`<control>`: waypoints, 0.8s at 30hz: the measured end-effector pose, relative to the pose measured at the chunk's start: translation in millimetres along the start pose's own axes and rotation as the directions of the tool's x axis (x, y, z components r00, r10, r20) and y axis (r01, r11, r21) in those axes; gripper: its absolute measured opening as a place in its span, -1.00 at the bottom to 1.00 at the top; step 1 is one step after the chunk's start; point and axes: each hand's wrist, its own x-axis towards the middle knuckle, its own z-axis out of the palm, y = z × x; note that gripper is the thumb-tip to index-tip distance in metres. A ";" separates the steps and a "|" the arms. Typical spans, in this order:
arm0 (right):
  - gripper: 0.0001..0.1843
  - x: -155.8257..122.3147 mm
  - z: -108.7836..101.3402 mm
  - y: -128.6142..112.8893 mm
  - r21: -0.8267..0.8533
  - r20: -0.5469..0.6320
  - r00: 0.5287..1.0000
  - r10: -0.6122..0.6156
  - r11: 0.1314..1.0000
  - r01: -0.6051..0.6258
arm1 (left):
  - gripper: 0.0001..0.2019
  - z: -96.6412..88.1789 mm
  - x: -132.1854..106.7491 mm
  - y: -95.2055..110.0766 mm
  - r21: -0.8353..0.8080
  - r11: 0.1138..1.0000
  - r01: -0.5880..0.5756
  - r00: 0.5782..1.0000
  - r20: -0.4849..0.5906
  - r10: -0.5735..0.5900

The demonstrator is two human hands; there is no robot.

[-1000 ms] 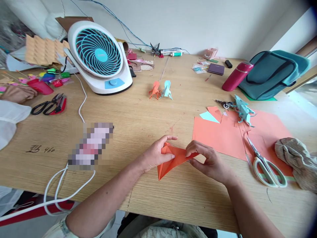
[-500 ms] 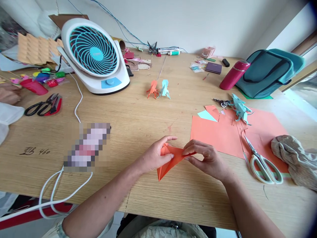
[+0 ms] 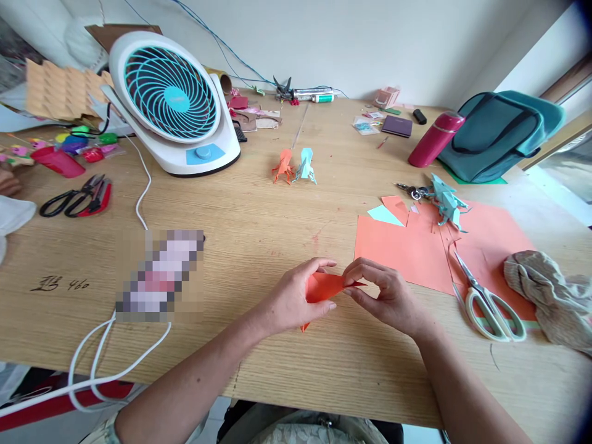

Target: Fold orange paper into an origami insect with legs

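A folded orange origami paper (image 3: 324, 287) is held between my two hands, low over the front of the table. My left hand (image 3: 296, 296) grips its left part, thumb below and fingers curled over the top, hiding much of it. A small folded tip sticks out under that palm. My right hand (image 3: 382, 296) pinches the narrow right end between thumb and fingertips, and a thin point pokes past them. Farther back stand an orange origami insect (image 3: 283, 165) and a pale blue origami insect (image 3: 306, 165), side by side.
Orange paper sheets (image 3: 398, 253) lie to the right, with scissors (image 3: 493, 305), a teal origami insect (image 3: 448, 203) and a crumpled cloth (image 3: 548, 296) on or by them. A fan (image 3: 203, 154) stands back left. A blurred-out phone-like object (image 3: 160, 277) with white cables lies left.
My left hand has closed further round the orange paper, its thumb shifting right and down, and the paper's wide left part is now mostly covered. My right hand keeps its pinch.
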 end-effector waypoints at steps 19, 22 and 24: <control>-0.95 -0.1 -4.5 0.8 -0.009 -0.110 0.994 -0.003 1.000 0.002 | -0.68 -0.7 1.7 7.9 0.057 0.998 -0.013 0.983 -0.181 0.023; -0.92 0.2 -1.1 0.6 0.026 -0.149 0.988 0.048 0.999 -0.045 | -0.69 0.5 1.1 6.4 0.104 0.993 -0.054 0.971 -0.228 0.077; -0.89 0.9 3.9 -0.4 0.080 -0.202 0.972 0.124 0.991 -0.110 | -0.69 2.5 0.2 5.3 0.167 0.980 -0.109 0.959 -0.240 0.148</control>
